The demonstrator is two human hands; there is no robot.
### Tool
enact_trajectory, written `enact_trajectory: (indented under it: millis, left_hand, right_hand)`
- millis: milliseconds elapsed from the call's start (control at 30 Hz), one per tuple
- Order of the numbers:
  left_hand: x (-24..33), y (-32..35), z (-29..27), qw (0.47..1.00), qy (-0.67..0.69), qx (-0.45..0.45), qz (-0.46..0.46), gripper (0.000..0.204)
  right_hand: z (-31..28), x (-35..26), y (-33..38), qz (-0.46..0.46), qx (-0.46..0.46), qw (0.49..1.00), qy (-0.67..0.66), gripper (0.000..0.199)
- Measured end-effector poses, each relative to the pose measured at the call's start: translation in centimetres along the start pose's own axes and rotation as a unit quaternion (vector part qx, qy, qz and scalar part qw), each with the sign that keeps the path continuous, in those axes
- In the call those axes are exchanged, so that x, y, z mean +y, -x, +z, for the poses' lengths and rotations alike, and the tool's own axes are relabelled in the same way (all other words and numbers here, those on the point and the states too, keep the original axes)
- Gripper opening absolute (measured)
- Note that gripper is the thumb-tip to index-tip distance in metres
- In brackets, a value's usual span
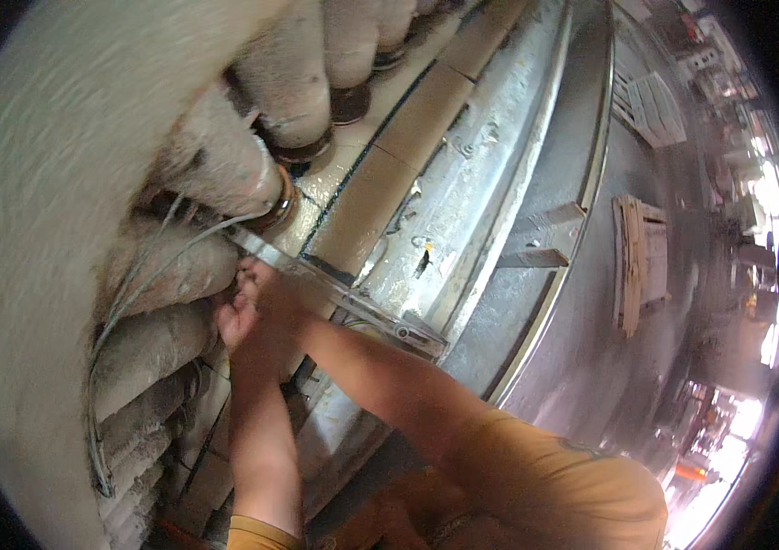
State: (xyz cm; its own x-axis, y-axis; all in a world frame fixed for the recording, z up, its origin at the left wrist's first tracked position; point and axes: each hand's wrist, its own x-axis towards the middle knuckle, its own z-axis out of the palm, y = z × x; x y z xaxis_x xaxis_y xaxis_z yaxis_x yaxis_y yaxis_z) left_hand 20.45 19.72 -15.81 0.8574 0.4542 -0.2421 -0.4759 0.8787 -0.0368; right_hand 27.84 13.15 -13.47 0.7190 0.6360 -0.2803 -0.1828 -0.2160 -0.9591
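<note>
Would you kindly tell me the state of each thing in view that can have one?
Left hand: fingers bent, beside the right; grip unclear
Right hand: fingers bent; grip unclear
Bar: lying across the tiles, no bend evident
Tiles: shiny in places, laid in rows
Cylinders: dusty, set in a row
Cable: slack, curved
Metal ledge: stained, marked
Pallets: two, apart, on the floor

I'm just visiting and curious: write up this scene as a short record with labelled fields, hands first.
Left hand: close beside the right; grip unclear
Right hand: near the metal bar; grip unclear
Metal bar: slanting down to the right
Grey cylinders: dusty, in a row
Cables: thin, pale, at left
Sleeves: yellow-orange
Pallet: slatted, on the floor at right
</note>
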Motion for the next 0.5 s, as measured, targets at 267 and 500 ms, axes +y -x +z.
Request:
enact_trajectory:
  millis: [267, 500]
  left_hand:
    - [4.5, -1.1, -2.4, 0.966, 0.198, 0.097, -0.138, 0.034]
    - [4.0, -0.4, -1.5, 0.963, 0.242, 0.065, -0.103, 0.049]
  right_hand:
    - [0.3, 0.8, -0.5, -0.017, -0.074, 0.975, -0.207, 0.017]
    - [2.0, 2.0, -0.9, 0.078, -0.073, 0.930, -0.351, 0.013]
